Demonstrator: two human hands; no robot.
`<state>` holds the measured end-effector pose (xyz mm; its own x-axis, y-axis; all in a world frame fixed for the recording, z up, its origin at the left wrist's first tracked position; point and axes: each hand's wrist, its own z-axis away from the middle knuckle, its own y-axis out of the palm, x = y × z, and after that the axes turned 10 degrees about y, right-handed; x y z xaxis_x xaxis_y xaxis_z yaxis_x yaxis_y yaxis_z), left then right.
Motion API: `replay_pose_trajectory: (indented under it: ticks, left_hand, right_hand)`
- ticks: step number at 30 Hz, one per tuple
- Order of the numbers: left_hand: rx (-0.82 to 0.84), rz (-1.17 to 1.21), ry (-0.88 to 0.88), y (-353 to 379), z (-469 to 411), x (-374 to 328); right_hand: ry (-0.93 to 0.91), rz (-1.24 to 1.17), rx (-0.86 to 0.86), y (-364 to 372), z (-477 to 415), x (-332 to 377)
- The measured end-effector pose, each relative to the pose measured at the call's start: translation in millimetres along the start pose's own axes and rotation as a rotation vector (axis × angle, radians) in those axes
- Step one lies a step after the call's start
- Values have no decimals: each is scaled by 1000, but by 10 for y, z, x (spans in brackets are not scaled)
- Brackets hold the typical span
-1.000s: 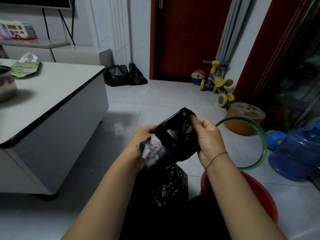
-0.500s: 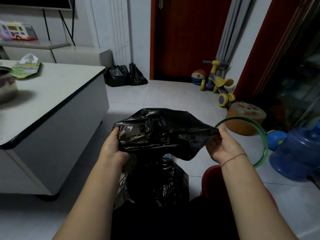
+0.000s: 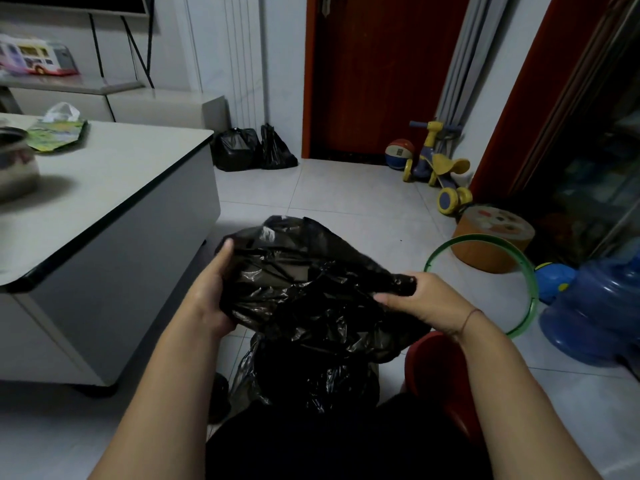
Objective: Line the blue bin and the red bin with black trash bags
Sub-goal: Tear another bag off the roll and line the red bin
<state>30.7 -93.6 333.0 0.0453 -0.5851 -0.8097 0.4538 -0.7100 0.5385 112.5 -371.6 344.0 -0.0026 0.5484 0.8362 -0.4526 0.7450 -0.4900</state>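
Observation:
A black trash bag [image 3: 304, 289] hangs spread between my two hands above the floor, its mouth partly pulled apart. My left hand [image 3: 214, 296] grips its left edge. My right hand [image 3: 426, 299] pinches its right edge. Below it sits another mass of black plastic [image 3: 304, 379]; what it covers is hidden. The red bin [image 3: 440, 372] stands on the floor at lower right, just under my right forearm, its inside partly visible. I see no blue bin.
A grey low table [image 3: 114, 209] stands close on the left. Two filled black bags [image 3: 252, 150] lean by the red door. A green hoop [image 3: 519, 271], an orange stool [image 3: 491, 240], a blue water jug [image 3: 595, 306] and a yellow toy scooter [image 3: 440, 168] crowd the right.
The bag went from a bunched wad held between both hands to a wide spread. Since then both hands have dropped lower and the bag's mouth sags between them.

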Motion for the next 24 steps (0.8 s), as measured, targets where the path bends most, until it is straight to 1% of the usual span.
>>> replay_pose_trajectory:
  ticks: [2, 3, 6, 7, 9, 11, 13, 17, 19, 21, 23, 24]
  left_hand:
    - [101, -175, -48, 17, 44, 26]
    - [172, -239, -79, 22, 64, 50]
    - [372, -355, -168, 41, 139, 135]
    - [405, -412, -200, 63, 142, 170]
    - [415, -545, -216, 182, 169, 233]
    - [341, -650, -189, 344, 182, 264]
    - [262, -677, -155, 454, 149, 295]
    - [142, -561, -84, 551, 107, 344]
    - [83, -528, -34, 583, 83, 368]
    - [78, -505, -1, 621, 85, 375]
    - [179, -514, -20, 651, 132, 345]
    - [249, -563, -47, 661, 161, 334]
  right_hand:
    - [4, -22, -19, 11, 10, 24]
    - [1, -102, -54, 22, -3, 13]
    - [2, -511, -90, 119, -20, 4]
    - [5, -613, -88, 170, -30, 15]
    - [23, -712, -106, 251, -56, 70]
    - [54, -738, -146, 300, -83, 134]
    - [69, -731, -118, 329, -105, 168]
    - [80, -582, 135, 352, -44, 146]
    - [111, -511, 197, 348, -23, 123]
    - [121, -485, 147, 358, -43, 105]
    - [113, -544, 39, 368, -73, 101]
    - [106, -576, -27, 370, -87, 110]
